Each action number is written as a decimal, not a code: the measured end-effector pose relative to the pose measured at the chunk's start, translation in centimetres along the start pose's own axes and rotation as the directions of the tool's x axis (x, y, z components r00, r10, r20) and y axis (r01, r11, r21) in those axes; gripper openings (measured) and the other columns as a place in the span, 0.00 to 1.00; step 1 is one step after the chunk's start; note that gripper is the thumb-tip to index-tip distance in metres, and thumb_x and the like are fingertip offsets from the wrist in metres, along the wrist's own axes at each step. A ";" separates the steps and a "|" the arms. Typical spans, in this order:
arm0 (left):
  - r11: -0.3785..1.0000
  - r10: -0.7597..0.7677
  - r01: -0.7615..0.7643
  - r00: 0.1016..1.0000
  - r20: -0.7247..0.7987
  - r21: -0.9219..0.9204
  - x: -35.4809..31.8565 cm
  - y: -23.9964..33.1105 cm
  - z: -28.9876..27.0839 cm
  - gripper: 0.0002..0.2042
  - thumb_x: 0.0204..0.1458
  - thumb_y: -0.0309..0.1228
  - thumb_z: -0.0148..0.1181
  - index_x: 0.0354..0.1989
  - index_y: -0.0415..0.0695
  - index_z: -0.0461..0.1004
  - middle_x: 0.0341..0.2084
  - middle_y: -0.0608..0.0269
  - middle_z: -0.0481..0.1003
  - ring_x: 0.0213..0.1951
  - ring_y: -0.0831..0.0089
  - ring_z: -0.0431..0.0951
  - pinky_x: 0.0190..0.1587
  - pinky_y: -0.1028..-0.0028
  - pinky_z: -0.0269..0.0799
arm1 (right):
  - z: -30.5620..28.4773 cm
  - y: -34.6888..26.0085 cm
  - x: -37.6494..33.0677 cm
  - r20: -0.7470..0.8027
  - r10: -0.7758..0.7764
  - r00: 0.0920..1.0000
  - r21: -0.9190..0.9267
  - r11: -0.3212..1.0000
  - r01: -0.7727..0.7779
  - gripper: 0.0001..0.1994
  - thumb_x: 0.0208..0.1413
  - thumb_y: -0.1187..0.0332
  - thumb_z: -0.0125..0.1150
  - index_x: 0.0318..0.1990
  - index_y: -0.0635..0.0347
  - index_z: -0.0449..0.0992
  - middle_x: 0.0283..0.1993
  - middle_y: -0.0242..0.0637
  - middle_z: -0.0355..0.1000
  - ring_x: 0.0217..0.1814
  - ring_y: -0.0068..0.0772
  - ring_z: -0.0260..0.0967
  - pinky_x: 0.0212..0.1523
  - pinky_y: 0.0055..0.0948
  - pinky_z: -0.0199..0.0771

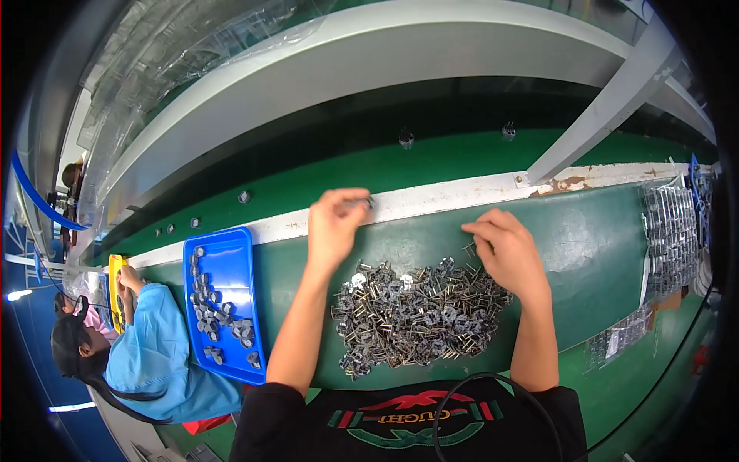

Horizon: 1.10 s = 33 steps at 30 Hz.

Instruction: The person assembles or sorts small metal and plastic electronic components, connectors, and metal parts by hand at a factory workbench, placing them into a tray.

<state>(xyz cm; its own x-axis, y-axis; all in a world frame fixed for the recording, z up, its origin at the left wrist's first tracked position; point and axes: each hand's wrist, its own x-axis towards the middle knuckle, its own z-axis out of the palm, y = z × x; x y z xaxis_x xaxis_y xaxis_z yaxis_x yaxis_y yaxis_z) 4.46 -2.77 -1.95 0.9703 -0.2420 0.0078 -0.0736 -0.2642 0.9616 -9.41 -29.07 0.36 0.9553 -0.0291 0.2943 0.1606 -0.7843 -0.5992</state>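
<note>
Pronged parts (pixel 419 316), small and dark with metal pins, lie heaped on the green tabletop (pixel 589 266), right in front of you and between your forearms. Your left hand (pixel 332 227) is raised beyond the heap's upper left side, thumb and fingers pinched together on a small dark piece (pixel 369 202) that just peeks out at the tips. Your right hand (pixel 506 252) hovers at the heap's upper right edge with its fingers bent; you have a pronged part just below those fingertips, but I cannot tell whether they grip it. To the left of your left forearm sits a blue tray (pixel 237 266), its grey pieces (pixel 204 296) scattered mostly along the left side and toward the near end. Past your hands, a white rail (pixel 439 196) borders the tabletop, and on the green strip (pixel 462 160) behind it stand a few single parts, well apart. A grey post (pixel 600 104) slants up from the rail on your right. Farther right, you have clear plastic trays (pixel 666 239) stacked near the tabletop's end. At far left, a co-worker in blue (pixel 150 331) reaches to a yellow tray (pixel 116 289).
</note>
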 end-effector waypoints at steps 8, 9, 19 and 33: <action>0.829 0.328 -0.148 0.909 -0.256 0.539 11.7 -7.1 -3.0 0.07 0.50 0.31 0.67 0.36 0.44 0.84 0.34 0.52 0.79 0.36 0.59 0.81 0.42 0.64 0.76 | 1.6 0.0 -0.8 0.220 0.027 0.975 -0.059 0.998 -0.014 0.10 0.50 0.78 0.62 0.40 0.58 0.83 0.37 0.38 0.72 0.41 0.45 0.71 0.42 0.40 0.74; 0.802 0.307 -0.116 0.922 -0.238 0.585 12.2 -7.1 -2.9 0.08 0.51 0.33 0.67 0.36 0.44 0.83 0.35 0.53 0.78 0.38 0.57 0.79 0.45 0.63 0.75 | 1.7 -0.1 -0.9 0.214 0.013 0.977 -0.054 0.999 -0.001 0.10 0.50 0.78 0.62 0.40 0.58 0.83 0.37 0.38 0.72 0.41 0.45 0.71 0.42 0.40 0.74; 0.369 0.298 0.209 0.896 -0.329 0.905 7.6 -8.4 -14.4 0.10 0.51 0.27 0.60 0.41 0.44 0.81 0.41 0.48 0.77 0.44 0.48 0.77 0.51 0.57 0.74 | 1.9 -1.6 -0.3 0.065 0.038 0.997 0.203 0.978 -0.050 0.11 0.48 0.86 0.56 0.37 0.64 0.80 0.38 0.40 0.66 0.36 0.42 0.72 0.37 0.37 0.73; 0.984 0.173 -0.173 0.985 0.001 -0.030 -5.1 -0.9 -1.9 0.17 0.46 0.19 0.69 0.47 0.44 0.82 0.46 0.59 0.76 0.41 0.72 0.78 0.44 0.75 0.76 | 4.2 -2.9 -0.8 0.146 0.108 0.983 0.756 0.629 -0.181 0.08 0.52 0.85 0.60 0.35 0.64 0.81 0.41 0.35 0.68 0.37 0.28 0.76 0.35 0.26 0.75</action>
<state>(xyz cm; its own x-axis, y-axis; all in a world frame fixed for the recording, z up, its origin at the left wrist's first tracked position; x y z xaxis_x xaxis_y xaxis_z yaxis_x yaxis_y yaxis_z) 0.05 0.47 -2.29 0.9427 -0.2847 0.1737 -0.2331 -0.1902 0.9537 -9.59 -24.20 -1.28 0.9930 -0.0224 0.1158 0.1154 -0.0193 -0.9931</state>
